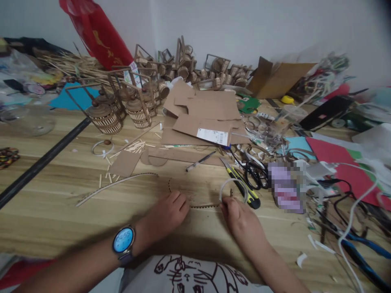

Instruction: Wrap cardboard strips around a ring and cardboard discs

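"So, where's the strip from where you stand?"

"Between the two hands, just above the table or on it; I can't tell which. Its long axis runs side to side, almost level, straight from the left fingers to the right ones."

"Which hand is nearer?"

"Neither, really. The left hand is closed on one end, fingers curled in with no gap showing, though the tips are hidden. The strip's other end meets the right hand."

"And that one, is it open?"

"No, thumb and finger look pinched together at the near edge of the ring. Whether they grip the strip too, I can't tell."

"Which way does the ring lie?"

"Away from the wearer, just beyond the right fingertips, with the knife close by, its blade aimed forward and left."

"Does the strip point anywhere?"

"Across, left to right. Past the left knuckles a thin dotted curl points forward, maybe the same piece."
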A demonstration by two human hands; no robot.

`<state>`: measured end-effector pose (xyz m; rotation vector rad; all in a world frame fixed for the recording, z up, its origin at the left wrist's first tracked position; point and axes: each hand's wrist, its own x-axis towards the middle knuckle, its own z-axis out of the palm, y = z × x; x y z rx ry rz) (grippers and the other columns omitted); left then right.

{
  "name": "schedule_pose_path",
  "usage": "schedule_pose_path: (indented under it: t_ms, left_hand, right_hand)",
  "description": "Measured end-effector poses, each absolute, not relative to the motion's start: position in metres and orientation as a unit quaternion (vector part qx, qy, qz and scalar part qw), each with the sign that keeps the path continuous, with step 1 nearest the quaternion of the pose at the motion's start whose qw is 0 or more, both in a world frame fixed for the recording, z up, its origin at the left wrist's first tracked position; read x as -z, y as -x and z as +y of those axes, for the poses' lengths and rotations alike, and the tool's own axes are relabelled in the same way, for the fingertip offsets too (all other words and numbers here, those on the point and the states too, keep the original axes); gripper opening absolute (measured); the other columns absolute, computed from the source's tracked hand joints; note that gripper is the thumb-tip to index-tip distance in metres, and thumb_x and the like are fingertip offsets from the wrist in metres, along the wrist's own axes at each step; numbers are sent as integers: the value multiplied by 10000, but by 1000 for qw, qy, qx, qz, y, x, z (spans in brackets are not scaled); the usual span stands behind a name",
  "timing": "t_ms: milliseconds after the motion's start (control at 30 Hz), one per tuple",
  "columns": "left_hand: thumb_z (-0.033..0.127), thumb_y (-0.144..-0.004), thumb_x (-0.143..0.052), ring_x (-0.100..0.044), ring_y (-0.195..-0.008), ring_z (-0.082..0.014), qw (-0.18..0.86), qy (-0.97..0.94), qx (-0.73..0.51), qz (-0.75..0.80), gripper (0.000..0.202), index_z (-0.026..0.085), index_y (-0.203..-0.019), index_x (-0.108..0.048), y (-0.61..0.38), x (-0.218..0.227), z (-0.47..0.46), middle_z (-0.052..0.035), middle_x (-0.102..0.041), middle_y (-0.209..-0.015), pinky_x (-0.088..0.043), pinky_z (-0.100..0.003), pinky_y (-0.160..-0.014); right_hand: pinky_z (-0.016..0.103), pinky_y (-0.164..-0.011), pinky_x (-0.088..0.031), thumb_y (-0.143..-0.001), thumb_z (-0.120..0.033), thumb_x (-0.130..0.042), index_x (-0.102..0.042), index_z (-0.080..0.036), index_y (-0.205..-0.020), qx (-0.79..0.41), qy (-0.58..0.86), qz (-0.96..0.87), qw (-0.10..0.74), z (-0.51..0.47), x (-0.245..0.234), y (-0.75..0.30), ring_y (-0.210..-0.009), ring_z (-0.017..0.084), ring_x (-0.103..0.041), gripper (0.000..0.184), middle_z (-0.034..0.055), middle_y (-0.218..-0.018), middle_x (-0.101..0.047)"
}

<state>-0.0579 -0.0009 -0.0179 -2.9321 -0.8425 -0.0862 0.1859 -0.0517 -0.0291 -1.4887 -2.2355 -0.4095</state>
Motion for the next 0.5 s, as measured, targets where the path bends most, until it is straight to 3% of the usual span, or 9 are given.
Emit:
schedule_pose_path:
  t_ms: [233,400,500]
  left_hand:
    - [28,-906,-499,-592,-874,-246,4,963,-1,-268,173,115,-944,-644,55,29,-12,-121,-665,-959,-488,-343,-703]
    - [-14,-860,-506,-617,-843,-269,-52,948,-44,-311,213,88,-963,-662,48,15,-20,-150,-668,-978,-493,-356,-638]
    - [-4,-856,-513,-618,-843,-285,-96,942,-10,-321,194,99,-897,-672,41,16,-18,-154,-667,-937,-489,-365,-646]
  right_hand:
    - [322,-665,-515,-997,-227,-434,-537,-169,-987,150,536,-796,237,-58,3,-183,-756,223,-684,118,127,-888,-725]
    - [312,-618,-484,-960,-196,-509,-539,-205,-1066,131,503,-804,288,-75,-46,-155,-636,204,-656,111,62,-759,-718]
    - [303,-580,-463,-963,-209,-499,-573,-228,-1042,102,506,-801,302,-77,-68,-134,-566,187,-623,110,39,-687,-695]
